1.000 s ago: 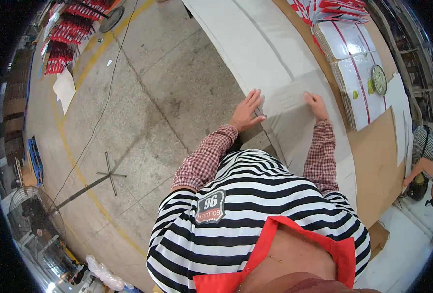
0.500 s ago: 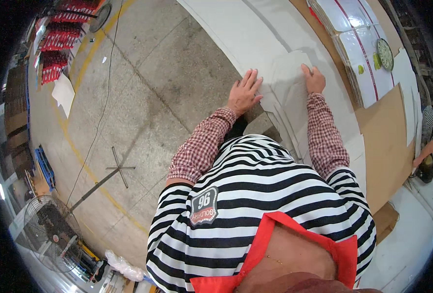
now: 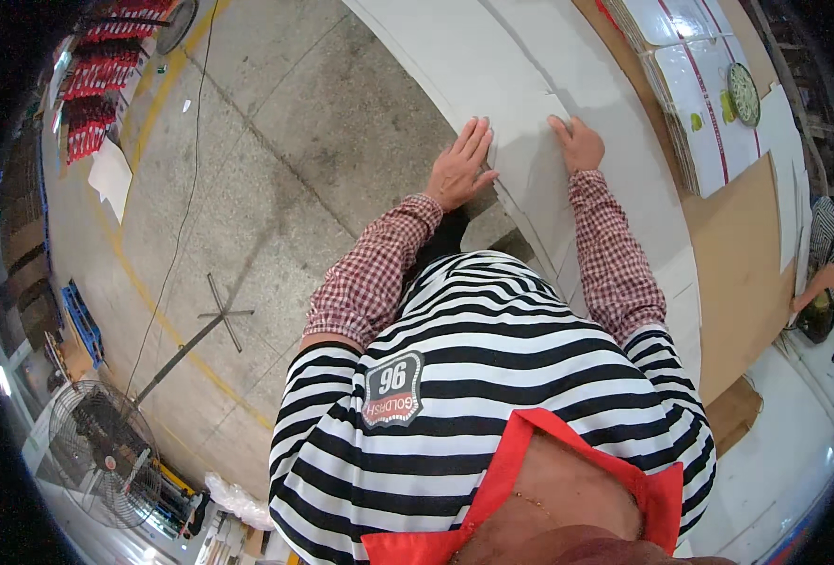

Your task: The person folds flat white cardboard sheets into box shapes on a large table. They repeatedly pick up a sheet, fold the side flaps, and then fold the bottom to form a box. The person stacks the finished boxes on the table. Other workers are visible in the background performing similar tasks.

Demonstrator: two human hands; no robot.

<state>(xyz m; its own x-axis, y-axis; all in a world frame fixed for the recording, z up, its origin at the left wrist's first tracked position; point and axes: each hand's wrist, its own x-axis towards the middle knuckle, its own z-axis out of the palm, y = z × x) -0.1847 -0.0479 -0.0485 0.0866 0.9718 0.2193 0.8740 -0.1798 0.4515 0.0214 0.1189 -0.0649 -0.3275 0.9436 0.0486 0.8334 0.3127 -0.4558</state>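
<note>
White cardboard sheets (image 3: 530, 202) lie stacked in front of me, slightly to the right. My left hand (image 3: 459, 167) rests at their left edge, its fingers stretched out and the thumb apart. On the right, my right hand (image 3: 582, 146) is on the top of the white cardboard, thumb pointing left and the other fingers curled. It seems to grip the edge of a sheet there; the fingertips are partly hidden. A long white board surface (image 3: 445, 47) runs on ahead of both hands.
Strapped bundles of white flat cartons (image 3: 695, 108) sit to the right on brown cardboard (image 3: 746, 273), a round patterned object (image 3: 743, 94) on top. A standing fan (image 3: 102, 452) is at lower left. Another person's arm (image 3: 824, 282) shows at far right. Red goods (image 3: 92, 85) stand at upper left.
Both hands have shifted a little left and the right hand slightly forward. The flapped, notched cardboard piece between them no longer shows; a smoother white surface lies there.
</note>
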